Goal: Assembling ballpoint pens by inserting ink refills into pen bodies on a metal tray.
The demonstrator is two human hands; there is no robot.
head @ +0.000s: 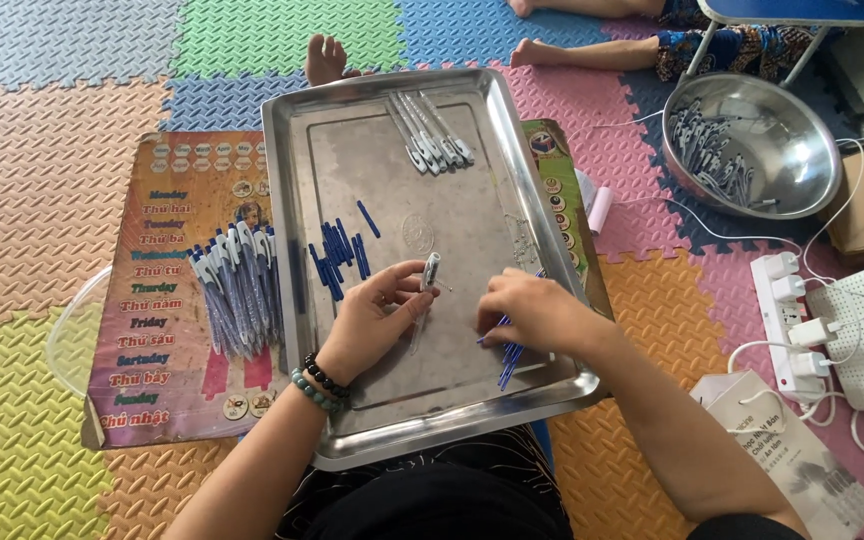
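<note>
While both hands work over it, the stock lies as follows, largest first.

1. Mat (52,150): foam floor tiles in many colours, under everything.
2. Tray (472,400): steel, rectangular, at centre, tilted slightly clockwise, resting on the person's lap at its 6 o'clock edge.
3. Chart (167,310): printed sheet at the tray's 9 o'clock, partly under it.
4. Bowl (802,190): steel, round, at the tray's 2 o'clock, well apart, with pen parts inside.
5. Power strip (787,310): white, at 3 o'clock, chargers plugged in.
6. Pen pile (240,290): white-and-blue pens lying on the chart, just beside the tray's 9 o'clock rim.
7. Barrels (430,135): a few grey-white pen bodies inside the tray at 12 o'clock.
8. Left hand (377,320): beaded bracelets at the wrist; fingers pinched around a pen (426,290), held above the tray's middle, tip end toward 12 o'clock.
9. Right hand (532,312): curled, fingertips down on refills (508,358), thin blue ones lying at the tray's 4 o'clock.
10. Caps (340,250): small blue pieces scattered in the tray at 10 o'clock of the left hand.
</note>
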